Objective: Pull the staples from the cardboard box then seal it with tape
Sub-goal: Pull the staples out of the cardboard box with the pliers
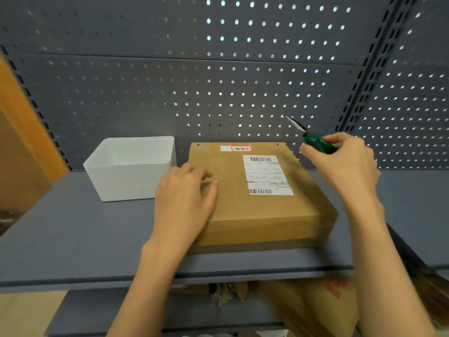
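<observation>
Your forearms reach up from the bottom edge toward a grey shelf (73,239). Your left hand (184,203) lies palm down on the near left corner of the box (255,210), fingers straight and relaxed, pressing the flap. Beyond its fingertips, small holes dot the cardboard. To that hand's right, a white shipping label (266,175) with barcodes sits on the lid, with a small red-edged tag (240,148) farther back. Your right hand (345,164) hovers above the box's far right corner, fingers curled round the green handle of pliers (313,139), whose thin metal nose points up and away toward the pegboard (218,69). Left of your left hand, just beside the box, stands a white bin (131,171). Below the shelf, under your wrists, more cardboard (303,307) lies blurred.
</observation>
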A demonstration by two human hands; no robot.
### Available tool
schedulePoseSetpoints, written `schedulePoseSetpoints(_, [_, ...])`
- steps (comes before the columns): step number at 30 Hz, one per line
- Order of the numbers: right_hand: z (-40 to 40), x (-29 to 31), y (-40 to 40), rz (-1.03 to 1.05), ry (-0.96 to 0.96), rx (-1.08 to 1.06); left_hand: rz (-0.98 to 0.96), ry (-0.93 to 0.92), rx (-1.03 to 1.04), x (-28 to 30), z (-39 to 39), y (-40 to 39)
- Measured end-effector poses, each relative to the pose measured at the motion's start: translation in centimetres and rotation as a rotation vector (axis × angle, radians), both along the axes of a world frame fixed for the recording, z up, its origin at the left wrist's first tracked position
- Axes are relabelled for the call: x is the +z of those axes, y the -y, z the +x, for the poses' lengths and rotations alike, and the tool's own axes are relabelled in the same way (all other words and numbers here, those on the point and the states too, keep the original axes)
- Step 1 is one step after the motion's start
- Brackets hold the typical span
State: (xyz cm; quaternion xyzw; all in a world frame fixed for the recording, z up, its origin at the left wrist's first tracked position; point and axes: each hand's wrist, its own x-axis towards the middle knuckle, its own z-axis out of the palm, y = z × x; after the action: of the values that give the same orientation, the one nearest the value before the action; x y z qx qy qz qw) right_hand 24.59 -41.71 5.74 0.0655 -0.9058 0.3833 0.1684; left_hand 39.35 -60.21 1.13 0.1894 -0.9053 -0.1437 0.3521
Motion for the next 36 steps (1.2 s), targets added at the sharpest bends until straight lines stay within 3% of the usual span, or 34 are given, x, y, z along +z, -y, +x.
schedulePoseSetpoints(8, [-2.2, -5.1, -4.2, 0.079, 0.084, -0.152, -0.059, -0.002, 0.017, -0.8, -0.2, -0.3])
schedulePoseSetpoints(23, [-2.6, -10.3, -3.6, 0.506, 0.085, -0.087, 0.009, -0.022, 0.045, -1.8, -0.5, -0.1])
schedulePoseSetpoints(36, [-2.7, -11.2, -3.6, 0.567, 0.105, -0.059, 0.05, -0.06, 0.036, -2.1, -0.5, -0.2])
